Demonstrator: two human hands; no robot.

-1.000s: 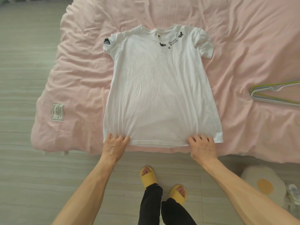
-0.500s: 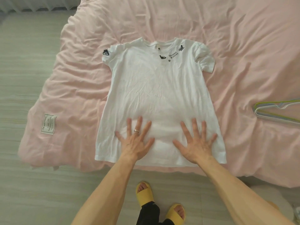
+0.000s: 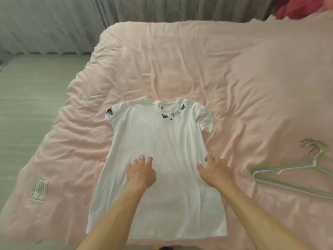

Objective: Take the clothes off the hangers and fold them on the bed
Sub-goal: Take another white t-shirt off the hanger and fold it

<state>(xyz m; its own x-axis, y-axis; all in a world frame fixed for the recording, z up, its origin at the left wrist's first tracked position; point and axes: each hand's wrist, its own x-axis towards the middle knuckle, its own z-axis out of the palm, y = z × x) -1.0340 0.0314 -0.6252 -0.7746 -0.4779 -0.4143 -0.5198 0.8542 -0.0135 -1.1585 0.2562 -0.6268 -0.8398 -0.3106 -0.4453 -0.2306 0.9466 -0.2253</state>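
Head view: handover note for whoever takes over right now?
Left hand: open, resting on the white T-shirt at mid-body.
Right hand: open, on the shirt near its right edge.
T-shirt: off its hanger, spread flat on the pink duvet, collar away from the person, no fold made.
Empty hangers: stacked on the duvet to the right, apart from the shirt.
Done: shirt unhung and laid out.
Left: fold the shirt. No other clothes are in view.
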